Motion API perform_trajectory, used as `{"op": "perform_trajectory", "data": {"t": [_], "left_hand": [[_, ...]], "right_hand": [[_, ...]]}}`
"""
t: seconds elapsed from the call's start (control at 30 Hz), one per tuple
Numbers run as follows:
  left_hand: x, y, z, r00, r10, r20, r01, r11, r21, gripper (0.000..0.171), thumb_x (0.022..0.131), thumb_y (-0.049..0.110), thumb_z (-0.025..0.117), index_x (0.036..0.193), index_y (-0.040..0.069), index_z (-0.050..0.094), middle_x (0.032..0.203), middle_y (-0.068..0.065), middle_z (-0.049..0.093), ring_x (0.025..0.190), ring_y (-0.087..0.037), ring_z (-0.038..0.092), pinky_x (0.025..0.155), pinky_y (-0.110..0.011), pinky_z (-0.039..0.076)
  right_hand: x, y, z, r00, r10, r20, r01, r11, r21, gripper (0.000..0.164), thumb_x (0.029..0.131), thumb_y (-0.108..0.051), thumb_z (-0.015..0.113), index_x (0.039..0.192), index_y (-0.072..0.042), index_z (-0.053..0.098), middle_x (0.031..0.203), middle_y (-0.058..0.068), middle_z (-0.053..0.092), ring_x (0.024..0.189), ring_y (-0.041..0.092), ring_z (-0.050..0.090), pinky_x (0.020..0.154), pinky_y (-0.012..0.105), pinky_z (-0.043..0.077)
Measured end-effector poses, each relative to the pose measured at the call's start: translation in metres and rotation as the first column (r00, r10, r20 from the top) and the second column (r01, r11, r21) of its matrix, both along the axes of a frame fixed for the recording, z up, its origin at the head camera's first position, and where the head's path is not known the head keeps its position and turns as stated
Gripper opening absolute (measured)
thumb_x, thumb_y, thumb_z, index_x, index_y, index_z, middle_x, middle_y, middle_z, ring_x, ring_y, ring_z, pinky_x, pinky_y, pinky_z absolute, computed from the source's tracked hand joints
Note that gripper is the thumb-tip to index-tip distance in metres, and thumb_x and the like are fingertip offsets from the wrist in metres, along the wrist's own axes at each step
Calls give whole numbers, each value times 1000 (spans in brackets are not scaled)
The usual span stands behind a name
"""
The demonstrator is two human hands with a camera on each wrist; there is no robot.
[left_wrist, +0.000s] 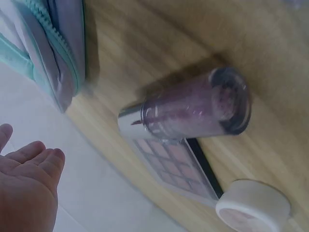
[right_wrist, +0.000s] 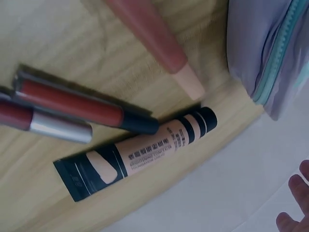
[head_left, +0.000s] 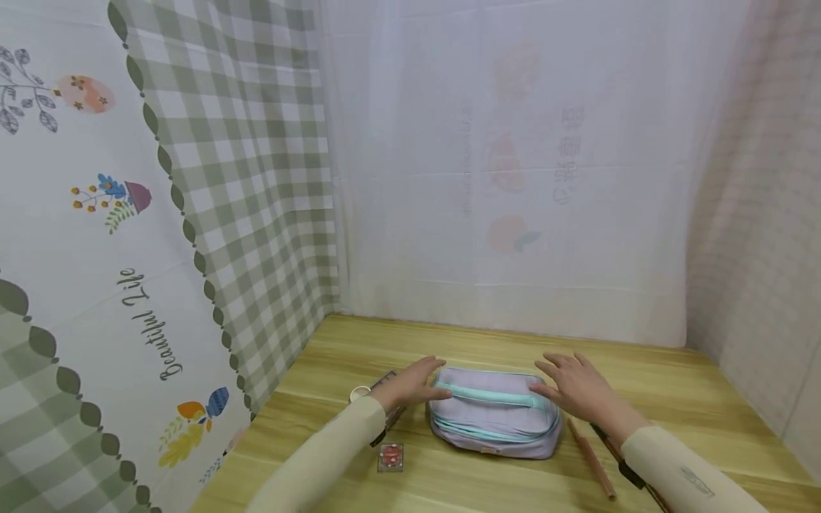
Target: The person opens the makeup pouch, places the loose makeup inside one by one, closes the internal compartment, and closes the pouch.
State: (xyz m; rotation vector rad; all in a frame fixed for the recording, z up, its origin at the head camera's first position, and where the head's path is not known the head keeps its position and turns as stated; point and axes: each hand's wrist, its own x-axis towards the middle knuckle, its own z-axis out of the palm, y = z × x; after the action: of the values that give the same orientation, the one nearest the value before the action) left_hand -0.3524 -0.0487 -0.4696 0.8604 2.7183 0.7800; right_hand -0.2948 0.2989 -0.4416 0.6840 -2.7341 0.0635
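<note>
A lavender zippered pouch [head_left: 490, 445] with a mint-green handle and zipper lies on the table between both hands. My left hand [head_left: 410, 385] is by its left end, with fingers extended and nothing held. Off its right end is my right hand [head_left: 580, 388], fingers spread and also holding nothing. In the left wrist view, the left palm [left_wrist: 29, 193] shows below a corner of the pouch [left_wrist: 70, 58]. Only some fingertips [right_wrist: 299, 188] of the right hand appear in the right wrist view, below the pouch's edge [right_wrist: 246, 43].
Left of the pouch lie a pinkish clear bottle [left_wrist: 188, 108], a multi-pan palette [left_wrist: 174, 166], a white round jar [left_wrist: 253, 205] and a small square red compact [head_left: 390, 457]. On its right are a pink tube [right_wrist: 149, 36], a red lip gloss [right_wrist: 72, 101], a silver-capped tube [right_wrist: 60, 126] and a black-and-peach squeeze tube [right_wrist: 145, 150].
</note>
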Motion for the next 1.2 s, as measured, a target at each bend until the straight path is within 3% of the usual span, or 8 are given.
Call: {"op": "perform_trajectory", "data": {"t": [0.27, 0.57, 0.87, 1.2], "left_hand": [[16, -8, -2, 999, -26, 28, 25, 999, 30, 81, 91, 45, 71, 154, 9, 35, 159, -17, 29, 144, -33, 29, 114, -51, 30], [26, -14, -22, 999, -20, 41, 20, 1000, 12, 84, 89, 44, 73, 153, 4, 34, 155, -16, 35, 141, -32, 35, 113, -47, 33], [29, -11, -30, 999, -40, -1, 40, 999, -11, 86, 87, 43, 75, 150, 0, 36, 152, -16, 41, 139, -31, 39, 114, -43, 32], [30, -13, -30, 999, -23, 40, 20, 998, 61, 88, 86, 43, 75, 151, -1, 35, 152, -17, 41, 139, -31, 40, 114, -44, 31]], "right_hand": [[24, 6, -9, 998, -18, 54, 22, 998, -64, 62, 93, -51, 62, 129, 0, 63, 131, 26, 57, 117, 44, 56, 98, 68, 37], [40, 6, -34, 993, -41, 113, 53, 993, -109, 75, 89, -58, 63, 133, 3, 58, 131, 26, 57, 117, 43, 57, 98, 68, 37], [43, -5, -48, 974, -52, 221, 87, 985, -149, 98, 78, -70, 64, 138, 6, 52, 137, 27, 52, 119, 45, 55, 101, 68, 33], [43, -10, -51, 976, -55, 211, 94, 979, -178, 90, 81, -60, 70, 134, 11, 53, 138, 29, 50, 122, 46, 53, 102, 67, 33]]}}
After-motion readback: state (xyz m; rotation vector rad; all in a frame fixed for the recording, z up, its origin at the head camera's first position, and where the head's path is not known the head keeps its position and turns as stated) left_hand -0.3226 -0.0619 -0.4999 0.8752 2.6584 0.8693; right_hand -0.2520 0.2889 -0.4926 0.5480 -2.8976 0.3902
